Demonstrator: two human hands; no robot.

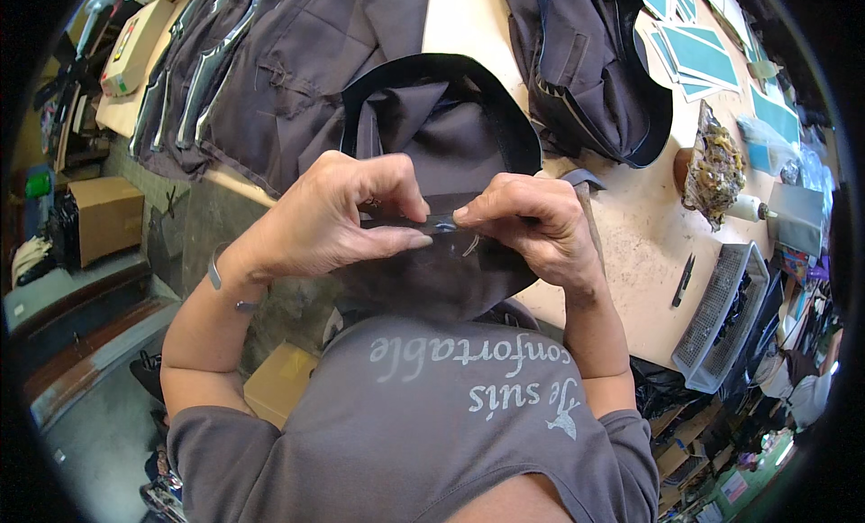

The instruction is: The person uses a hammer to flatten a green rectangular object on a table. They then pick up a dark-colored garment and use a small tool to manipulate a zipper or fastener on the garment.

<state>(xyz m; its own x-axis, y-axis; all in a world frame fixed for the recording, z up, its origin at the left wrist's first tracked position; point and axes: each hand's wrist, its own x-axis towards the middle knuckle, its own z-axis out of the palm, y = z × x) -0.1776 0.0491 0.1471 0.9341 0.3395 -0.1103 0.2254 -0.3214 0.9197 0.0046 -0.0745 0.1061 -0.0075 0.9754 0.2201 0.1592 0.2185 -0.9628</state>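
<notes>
A dark brown garment (423,289) with a wide black waistband (468,63) lies over the table's near edge and toward my lap. My left hand (347,212) holds a folded edge of it, with the thumb below and the forefinger above. Close beside it, my right hand (536,221) pinches the same edge between thumb and fingers. A small pale, shiny spot (441,226) shows on the cloth between my fingertips; I cannot tell what it is. A light loose thread (471,245) hangs below my right fingertips.
More dark garments (315,72) lie at the far left, and another (586,81) at the far right. On the table's right are teal cards (698,59), a mottled brown lump (714,167), black snips (684,280) and a grey basket (721,320). Cardboard boxes (106,217) stand left.
</notes>
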